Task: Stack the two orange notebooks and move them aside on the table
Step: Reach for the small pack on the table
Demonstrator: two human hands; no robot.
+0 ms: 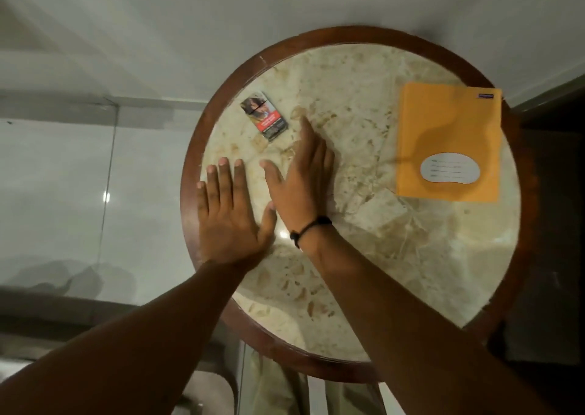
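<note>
An orange notebook (449, 136) with a white label lies flat at the right edge of the round marble table (364, 240); only one orange cover shows, and I cannot tell whether a second one lies under it. My left hand (228, 215) rests flat at the table's left edge, fingers spread, holding nothing. Beside it, my right hand (300, 177) lies flat on the marble with a black cord around the wrist, fingers pointing toward the far side. Both hands are well left of the notebook and apart from it.
A small printed box (264, 115) lies near the table's far left, just beyond my right hand's fingertips. The table has a dark wooden rim (190, 168). Pale tiled floor lies to the left, and a dark area lies to the right.
</note>
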